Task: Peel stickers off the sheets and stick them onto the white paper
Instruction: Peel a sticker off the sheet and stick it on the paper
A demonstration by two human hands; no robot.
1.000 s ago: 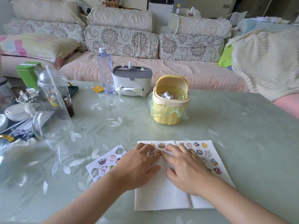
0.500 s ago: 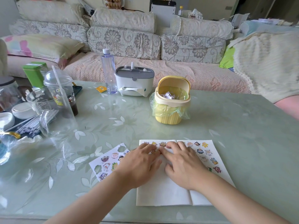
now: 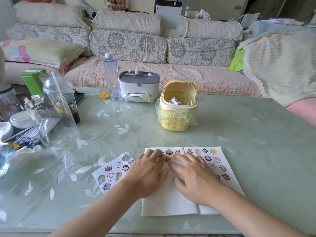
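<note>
Across the back runs the sofa (image 3: 128, 47), its puffy cushions covered in a woven cloth with grey flowers. In front of it lies the table (image 3: 256, 134), pale green and glossy under a clear sheet printed with white leaves.

Near my edge of the table the white paper (image 3: 167, 202) lies open and flat, a matte rectangle with a crease down its middle. Small round cartoon stickers run along its far edge and down its right half.

My left hand (image 3: 147, 175) rests palm down on the paper's left half, fingers straight and close together. My right hand (image 3: 195, 177) lies flat beside it over the crease, fingers spread and thumb out to the side. The fingertips of both meet at one small sticker (image 3: 167, 159) near the top of the left half; whether it is fully stuck down I cannot tell.

Just left of the paper, partly under my left wrist, lies the sticker sheet (image 3: 111, 173), shiny white with ragged holes among its remaining figures.

Further back stands a ribbed yellow plastic bin (image 3: 176, 120), lid up, lined with a thin green bag and holding scraps of paper. Behind it sit a grey-topped tissue box (image 3: 138, 84) and a tall clear bottle (image 3: 112, 77). At the left stands a dome-lidded plastic cup (image 3: 58, 89) with a straw.
</note>
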